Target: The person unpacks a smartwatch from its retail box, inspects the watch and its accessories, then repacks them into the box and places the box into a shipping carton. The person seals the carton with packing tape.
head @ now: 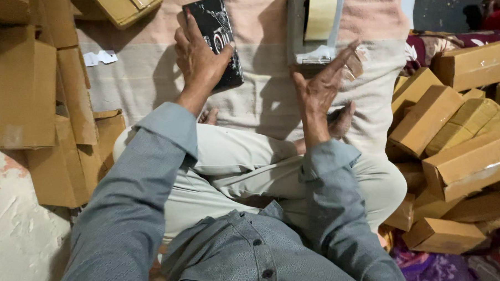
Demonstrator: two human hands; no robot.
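Observation:
I sit cross-legged on a striped cloth (262,102). My left hand (197,55) grips a flat black box (216,28) with a white pattern, holding it tilted on the cloth in front of my knees. My right hand (324,85) is raised with fingers spread and holds nothing; its fingertips are just below a grey tape dispenser (312,29) loaded with a roll of tan tape. The dispenser lies on the cloth at the top centre.
Flattened cardboard sheets (41,94) lie stacked on the left, with a folded brown box (122,3) at the top. A heap of closed small brown cartons (455,147) fills the right side. A white tag (100,58) lies on the cloth.

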